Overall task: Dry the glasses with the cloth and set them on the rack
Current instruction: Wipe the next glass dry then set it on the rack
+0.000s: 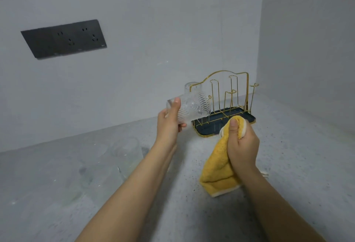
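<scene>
Two bare forearms, sleeveless to the frame edge; hands (169, 124) without rings, watch or gloves.

— What hangs on the pale grey wall (172, 30)?

— A dark grey rectangular socket panel (64, 38) with two outlets, well to the left and tilted in this view.

— And below?

— A grey speckled stone surface (288, 165) that meets the wall at the back and a second grey side wall (311, 49) on the right, forming a corner. Small dark flecks dot the surface.
</scene>
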Demonstrator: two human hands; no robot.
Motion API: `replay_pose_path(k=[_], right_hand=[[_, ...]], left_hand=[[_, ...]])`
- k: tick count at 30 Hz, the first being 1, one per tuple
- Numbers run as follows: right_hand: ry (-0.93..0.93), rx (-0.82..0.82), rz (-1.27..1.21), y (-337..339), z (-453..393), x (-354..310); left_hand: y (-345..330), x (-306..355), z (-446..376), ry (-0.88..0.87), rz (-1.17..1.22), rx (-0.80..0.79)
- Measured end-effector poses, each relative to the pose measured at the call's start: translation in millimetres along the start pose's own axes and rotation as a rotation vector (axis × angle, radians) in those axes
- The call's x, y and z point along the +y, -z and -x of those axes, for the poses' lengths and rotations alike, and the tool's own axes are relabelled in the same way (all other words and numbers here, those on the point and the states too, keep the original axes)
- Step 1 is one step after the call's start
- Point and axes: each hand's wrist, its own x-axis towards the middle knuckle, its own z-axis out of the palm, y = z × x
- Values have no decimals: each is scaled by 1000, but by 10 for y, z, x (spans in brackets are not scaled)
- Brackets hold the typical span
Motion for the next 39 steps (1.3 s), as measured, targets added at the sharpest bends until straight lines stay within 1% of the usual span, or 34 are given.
replay_pose_path(k=[2,5,8,12,15,22,29,39], right_hand=[[-19,1,0,1,1,8],[9,3,-5,0,5,15],[33,-7,1,-34,2,30],[29,5,10,-51,-8,61],[41,8,18,-68,-14,73],[53,20,26,-88,-23,82],[44,18,14,-99,-16,86],[49,-4,-2,-101,-5,97]], left_hand=[[-82,150,-97,-53,-76,53],[-228,314,-239,-185,-218,101],[-359,413,-394,-295,-372,95],[-503,389,-552,-416,-548,58],[-594,311,-621,-466,-665,25],[-748,157,-713,-454,-887,-42],[-785,18,-727,-399,-962,-70],[-794,-76,-686,-365,-954,-65]])
